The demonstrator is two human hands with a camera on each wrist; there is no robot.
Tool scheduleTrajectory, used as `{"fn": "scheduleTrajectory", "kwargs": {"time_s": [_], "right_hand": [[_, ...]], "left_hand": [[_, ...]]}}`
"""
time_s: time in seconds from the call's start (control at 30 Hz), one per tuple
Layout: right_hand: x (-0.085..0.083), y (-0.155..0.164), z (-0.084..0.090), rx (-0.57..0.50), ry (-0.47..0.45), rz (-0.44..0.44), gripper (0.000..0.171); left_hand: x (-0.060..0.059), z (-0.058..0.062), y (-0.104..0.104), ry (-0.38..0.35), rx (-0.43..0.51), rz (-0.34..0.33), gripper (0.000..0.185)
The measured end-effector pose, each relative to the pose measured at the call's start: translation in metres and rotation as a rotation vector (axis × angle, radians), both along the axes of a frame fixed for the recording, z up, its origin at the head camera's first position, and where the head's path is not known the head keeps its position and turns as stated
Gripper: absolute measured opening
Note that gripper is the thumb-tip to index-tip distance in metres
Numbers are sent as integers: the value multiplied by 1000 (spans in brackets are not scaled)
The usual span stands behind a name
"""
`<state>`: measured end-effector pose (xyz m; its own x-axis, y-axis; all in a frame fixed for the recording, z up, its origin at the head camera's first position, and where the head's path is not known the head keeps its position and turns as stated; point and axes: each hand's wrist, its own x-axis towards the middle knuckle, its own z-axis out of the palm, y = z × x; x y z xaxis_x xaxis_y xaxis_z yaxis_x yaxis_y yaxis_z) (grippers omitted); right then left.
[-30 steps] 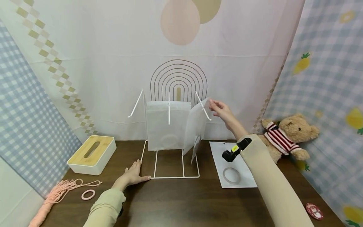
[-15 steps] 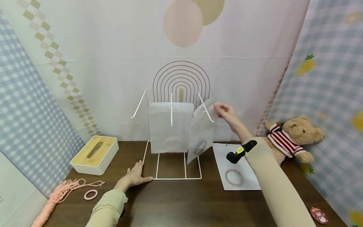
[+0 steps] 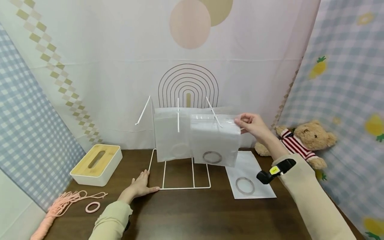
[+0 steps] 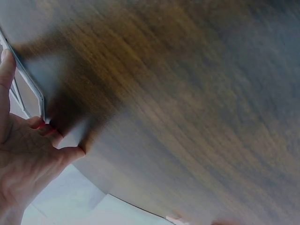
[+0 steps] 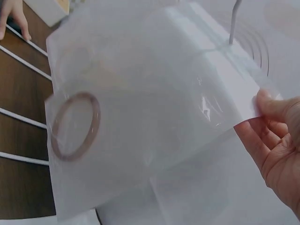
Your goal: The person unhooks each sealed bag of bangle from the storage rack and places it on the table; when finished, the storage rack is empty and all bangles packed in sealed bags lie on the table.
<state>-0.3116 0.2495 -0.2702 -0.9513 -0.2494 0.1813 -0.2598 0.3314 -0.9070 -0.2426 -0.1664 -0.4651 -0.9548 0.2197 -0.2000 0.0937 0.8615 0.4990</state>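
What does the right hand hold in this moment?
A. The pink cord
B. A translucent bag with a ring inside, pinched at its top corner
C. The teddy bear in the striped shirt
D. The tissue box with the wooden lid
B: the right hand pinches the top corner of the translucent bag, and a ring shows inside it; the right wrist view shows the same pinch.

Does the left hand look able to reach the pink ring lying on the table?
Probably yes. The left hand rests open by the wire rack, and only bare table lies between it and the pink ring.
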Motion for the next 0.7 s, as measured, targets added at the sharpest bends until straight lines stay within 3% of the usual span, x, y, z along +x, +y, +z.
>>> {"fn": "scheduleTrajectory", "kwargs": {"time_s": [0.37, 0.53, 0.7], "right_hand": [[37, 3, 9, 83, -7, 30, 20], [55, 17, 10, -48, 14, 115, 8], [70, 38, 12, -165, -8, 204, 13]], "left_hand": [[1, 0, 0, -13, -1, -2, 96], [2, -2, 2, -29, 14, -6, 97], [1, -2, 2, -20, 10, -8, 97]]}}
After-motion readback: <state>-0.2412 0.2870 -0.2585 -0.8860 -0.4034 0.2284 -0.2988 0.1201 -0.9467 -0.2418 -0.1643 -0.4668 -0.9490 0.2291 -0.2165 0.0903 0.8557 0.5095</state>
